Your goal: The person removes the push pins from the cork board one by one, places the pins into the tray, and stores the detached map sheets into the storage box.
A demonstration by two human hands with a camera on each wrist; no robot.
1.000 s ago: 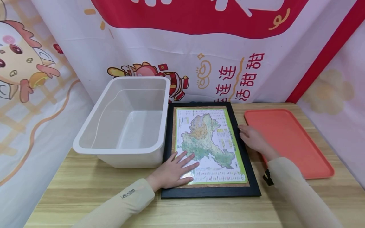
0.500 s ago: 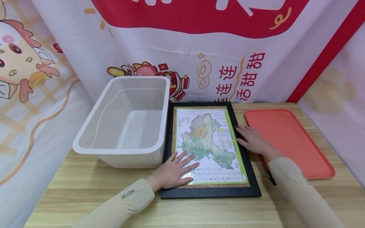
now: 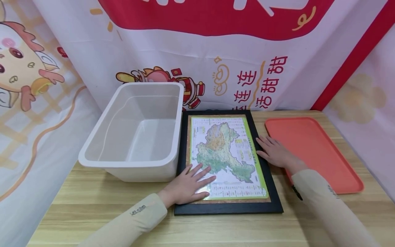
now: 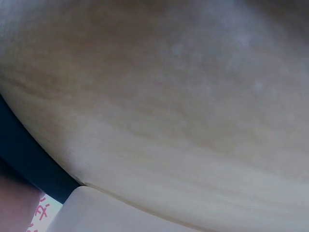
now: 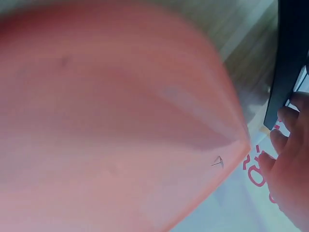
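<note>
A black-framed board lies flat on the table, with a printed map bordered in green on its brown backing. My left hand rests on the map's lower left corner, fingers spread and straight. On the right border of the frame, the fingertips of my right hand touch the black edge, fingers extended. In the right wrist view, the right hand shows beside the dark frame edge. The left wrist view is mostly a close, blurred wooden surface, with a strip of the dark frame at left.
A deep white plastic bin stands against the frame's left side. An orange-red tray lies to the right, partly under the right forearm in the head view. Behind the wooden table hangs a printed cloth.
The fingers of my right hand have straightened and come onto the frame's right border, where they were bent at its edge. The left hand, map and frame stay in place.
</note>
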